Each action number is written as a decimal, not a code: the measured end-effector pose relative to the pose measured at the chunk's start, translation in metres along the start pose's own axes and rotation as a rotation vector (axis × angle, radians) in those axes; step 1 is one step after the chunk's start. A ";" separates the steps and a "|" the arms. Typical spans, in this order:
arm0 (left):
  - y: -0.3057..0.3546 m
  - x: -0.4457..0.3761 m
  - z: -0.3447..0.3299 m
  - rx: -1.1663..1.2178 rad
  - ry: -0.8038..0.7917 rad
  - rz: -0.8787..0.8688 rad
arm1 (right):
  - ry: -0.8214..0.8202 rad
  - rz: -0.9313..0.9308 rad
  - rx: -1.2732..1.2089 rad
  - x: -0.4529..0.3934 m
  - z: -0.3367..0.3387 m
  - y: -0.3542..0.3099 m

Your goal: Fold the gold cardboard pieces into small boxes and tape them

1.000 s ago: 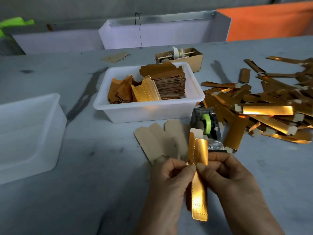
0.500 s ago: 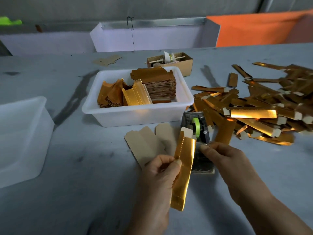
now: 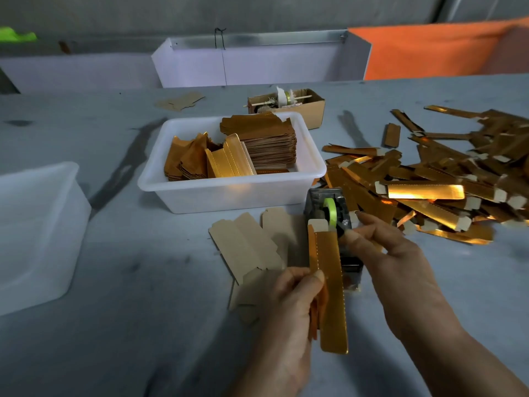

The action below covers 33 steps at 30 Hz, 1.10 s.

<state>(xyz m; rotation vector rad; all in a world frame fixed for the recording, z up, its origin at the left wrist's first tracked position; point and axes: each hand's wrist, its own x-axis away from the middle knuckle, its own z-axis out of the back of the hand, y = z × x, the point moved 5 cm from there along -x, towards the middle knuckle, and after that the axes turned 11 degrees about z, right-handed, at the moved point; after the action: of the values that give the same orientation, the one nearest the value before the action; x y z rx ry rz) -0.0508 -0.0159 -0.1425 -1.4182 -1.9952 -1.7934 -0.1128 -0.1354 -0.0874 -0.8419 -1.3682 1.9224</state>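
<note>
Presently the left hand (image 3: 289,305) is gripping a folded gold box (image 3: 329,285) near its middle, thumb pressing across the front face and the other fingers curling behind it; the box is standing roughly upright above the desk (image 3: 114,325), its pale end flap uppermost. The right hand (image 3: 386,253) is reaching at the tape dispenser (image 3: 332,213), which is sitting just behind the box with a green tape roll (image 3: 329,209) showing. Its thumb and forefinger are drawing close together at the dispenser's front, but whether they are pinching tape cannot be told. Flat brown cardboard blanks (image 3: 246,245) are lying on the desk just left of the held box. A white tub (image 3: 232,193) beyond them is holding stacked gold and brown blanks. A loose pile of finished gold boxes (image 3: 429,193) is spreading over the desk to the right. A second, translucent tub (image 3: 37,230) is sitting at the left edge, and a small cardboard carton (image 3: 312,107) is standing behind the white tub
</note>
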 end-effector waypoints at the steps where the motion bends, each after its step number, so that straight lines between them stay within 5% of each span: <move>1: 0.001 -0.001 0.001 -0.010 -0.009 -0.011 | -0.015 0.006 0.045 0.004 0.001 0.002; 7: 0.018 0.003 0.002 0.054 -0.135 -0.130 | -0.034 0.042 0.320 0.026 0.002 0.012; 17: 0.036 0.004 -0.016 -0.428 -0.150 -0.277 | 0.024 0.099 0.305 0.032 -0.004 0.024; 22: 0.041 0.006 -0.018 -0.481 -0.118 -0.270 | -0.006 0.196 0.472 0.028 -0.004 0.022; 28: 0.043 0.008 -0.016 -0.431 -0.098 -0.195 | 0.069 0.004 0.130 0.031 0.034 0.017; 33: 0.035 0.018 -0.015 -0.450 -0.100 -0.173 | -0.199 -0.015 -0.066 0.037 0.037 -0.025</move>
<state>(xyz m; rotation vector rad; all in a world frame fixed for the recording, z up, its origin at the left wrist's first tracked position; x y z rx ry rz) -0.0444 -0.0235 -0.1012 -1.5073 -1.8870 -2.4117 -0.1612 -0.1204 -0.0590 -0.6834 -1.5572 2.0026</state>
